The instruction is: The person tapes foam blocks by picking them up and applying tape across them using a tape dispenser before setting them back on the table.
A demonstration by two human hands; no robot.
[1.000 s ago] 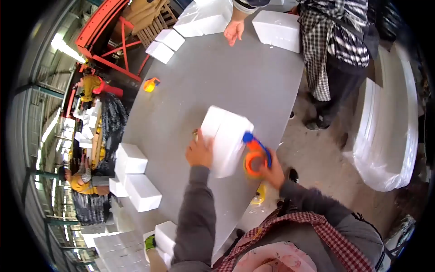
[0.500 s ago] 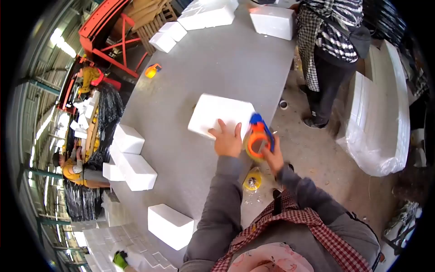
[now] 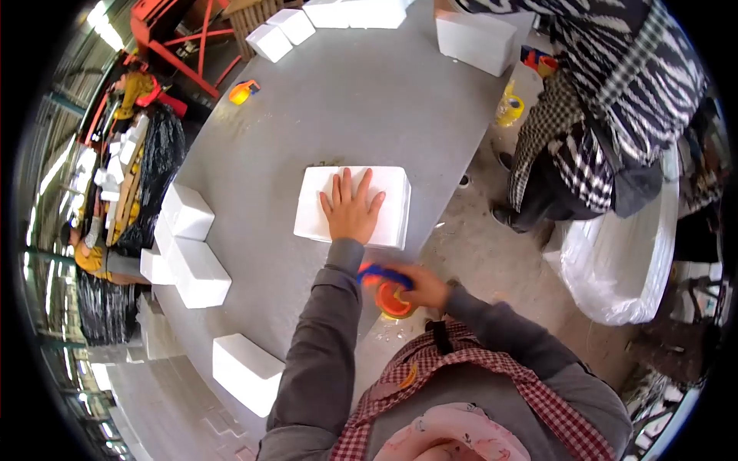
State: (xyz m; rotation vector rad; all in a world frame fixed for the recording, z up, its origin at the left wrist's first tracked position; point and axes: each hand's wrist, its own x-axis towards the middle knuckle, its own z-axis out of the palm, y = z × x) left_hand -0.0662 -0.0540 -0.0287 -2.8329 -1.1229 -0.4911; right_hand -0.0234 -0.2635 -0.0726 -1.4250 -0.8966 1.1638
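Observation:
A white foam block (image 3: 311, 203) lies on the grey table near its right edge. Flat on its top rests my left hand (image 3: 354, 213), fingers spread. My right hand (image 3: 425, 287) grips a tape dispenser (image 3: 393, 278), blue and orange with a roll of tape in it. The dispenser is close to my body, below the block's near side and apart from it, by the table's edge. Motion blurs its front end.
More white blocks stand along the table's left side (image 3: 198, 269) and far end (image 3: 292, 28). An orange and yellow tape dispenser (image 3: 243, 92) lies at the far left. At right, a co-worker (image 3: 569, 146) stands by another block (image 3: 477, 42). Wrapped white foam (image 3: 615, 269) is behind.
The tape dispenser in my right hand has moved from the block's right end down towards my body. My left hand has shifted to the middle of the block. The co-worker leans in closer.

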